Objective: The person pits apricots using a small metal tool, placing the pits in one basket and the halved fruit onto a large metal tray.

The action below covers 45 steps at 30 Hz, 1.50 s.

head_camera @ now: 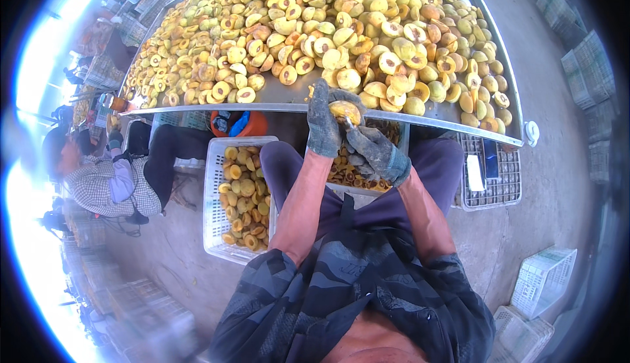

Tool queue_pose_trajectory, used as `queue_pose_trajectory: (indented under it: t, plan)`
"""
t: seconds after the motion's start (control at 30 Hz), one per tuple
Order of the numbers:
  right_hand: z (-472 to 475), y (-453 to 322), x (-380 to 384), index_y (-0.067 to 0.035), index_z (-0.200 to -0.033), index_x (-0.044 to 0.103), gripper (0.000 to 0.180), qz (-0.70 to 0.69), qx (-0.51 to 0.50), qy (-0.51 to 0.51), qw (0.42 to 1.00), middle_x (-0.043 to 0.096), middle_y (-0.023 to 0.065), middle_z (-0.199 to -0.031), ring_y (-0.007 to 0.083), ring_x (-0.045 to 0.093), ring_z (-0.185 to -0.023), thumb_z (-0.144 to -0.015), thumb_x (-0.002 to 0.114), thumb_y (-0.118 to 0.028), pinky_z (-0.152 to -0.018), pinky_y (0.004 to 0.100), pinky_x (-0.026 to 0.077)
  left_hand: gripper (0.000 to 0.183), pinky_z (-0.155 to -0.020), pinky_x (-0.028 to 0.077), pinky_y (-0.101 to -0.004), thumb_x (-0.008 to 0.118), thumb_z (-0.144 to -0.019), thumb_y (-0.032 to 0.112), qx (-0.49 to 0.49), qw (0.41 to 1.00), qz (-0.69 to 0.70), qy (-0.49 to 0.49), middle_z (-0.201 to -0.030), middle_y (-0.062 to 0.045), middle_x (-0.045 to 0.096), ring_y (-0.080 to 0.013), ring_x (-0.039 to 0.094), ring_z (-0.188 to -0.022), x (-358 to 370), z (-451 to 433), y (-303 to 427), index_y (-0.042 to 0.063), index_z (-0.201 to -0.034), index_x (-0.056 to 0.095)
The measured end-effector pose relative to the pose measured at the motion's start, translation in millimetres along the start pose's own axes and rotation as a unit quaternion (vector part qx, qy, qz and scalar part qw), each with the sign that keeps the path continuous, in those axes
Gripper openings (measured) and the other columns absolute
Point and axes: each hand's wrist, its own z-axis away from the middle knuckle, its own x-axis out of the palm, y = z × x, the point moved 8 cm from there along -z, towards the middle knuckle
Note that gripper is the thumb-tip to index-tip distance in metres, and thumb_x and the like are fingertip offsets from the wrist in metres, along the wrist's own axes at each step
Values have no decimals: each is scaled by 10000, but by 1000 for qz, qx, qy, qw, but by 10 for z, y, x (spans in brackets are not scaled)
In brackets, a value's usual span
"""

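Both my hands wear dark, soiled gloves and meet at the near edge of the metal table. My left hand (324,119) is closed around a yellow halved fruit (346,111), perhaps a peach or an apricot. Against the fruit's lower side is the bright metal end of a small hand tool (350,123). My right hand (378,154) grips that tool, and its fingers hide the handle. Below my hands, between my knees, a crate of brown pits and scraps (347,172) is partly covered. A heap of halved fruit (315,33), many halves showing brown pit centres, spreads over the table.
The metal table's raised rim (275,108) crosses in front of me. A white plastic crate (212,205) with fruit halves stands left. An orange bucket (256,122) sits beneath the table. Right are an upturned crate (507,186) bearing a phone (475,172), and stacked crates (544,279). Another person (118,181) sits left.
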Motion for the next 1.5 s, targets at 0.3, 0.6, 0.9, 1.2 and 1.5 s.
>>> queue_pose_trajectory:
  t: [0.3,0.6,0.9,1.2,1.5]
  plan:
    - [-24,74,-41,-127,-890,539,389,-45,33,-59,997,457,-31,-632,43,346,-449,-1017,526,-493,-386,204,274,608,-582,563,-313,397,-1039,496,168,965,-167,114,-724,-142,681,-216,672,-621,-174,69,63,-29,-865,650]
    - [-7,94,-104,-141,-866,564,421,47,88,-56,993,439,-55,-608,33,366,-438,-986,548,-544,-361,194,266,651,-560,553,-296,367,-1050,495,93,970,-156,164,-697,-152,685,-211,671,-592,-263,207,-9,-42,-821,654]
    - [72,200,-153,-127,-880,524,381,-142,89,-209,963,345,-55,-576,41,266,-374,-1012,532,-484,-297,206,217,474,-783,529,-328,375,-1083,338,326,851,-410,-19,-847,-86,731,-196,689,-770,87,351,159,9,-958,693]
    - [67,134,-198,-145,-913,562,350,78,105,-71,989,444,-58,-642,36,354,-472,-1018,534,-477,-393,203,266,572,-661,539,-295,361,-1074,381,161,954,-233,101,-756,-93,712,-165,665,-663,-88,369,27,-27,-894,719]
    - [50,294,-97,-91,-893,546,376,-170,94,-220,956,429,-31,-614,42,340,-422,-1019,536,-446,-346,204,252,579,-593,573,-302,415,-1056,463,75,992,-24,103,-760,-97,696,-163,675,-663,-81,347,-157,-17,-872,680]
